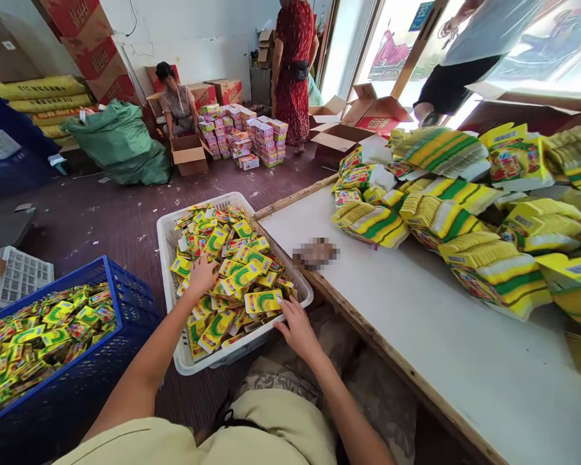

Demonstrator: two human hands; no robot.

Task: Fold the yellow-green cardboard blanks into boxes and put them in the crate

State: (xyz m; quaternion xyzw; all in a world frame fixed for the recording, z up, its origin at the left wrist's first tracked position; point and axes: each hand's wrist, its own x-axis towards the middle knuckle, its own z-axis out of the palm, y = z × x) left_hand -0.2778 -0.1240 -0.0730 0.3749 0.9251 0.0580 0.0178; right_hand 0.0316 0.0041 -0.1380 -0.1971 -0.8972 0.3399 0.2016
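A white plastic basket in front of me holds a heap of small yellow, green and red boxes. My left hand is over the left part of the heap, its fingers curled down among the boxes; what they grip, if anything, is hidden. At the basket's right rim, my right hand has thumb and fingers apart. Its fingertips touch the end of a yellow box that lies on top of the heap.
A blue crate of similar boxes stands left. On the right, a white-topped table with a wooden edge bears stacks of flat yellow cartons. Behind are a green sack, stacked pink boxes, open cardboard boxes and several people.
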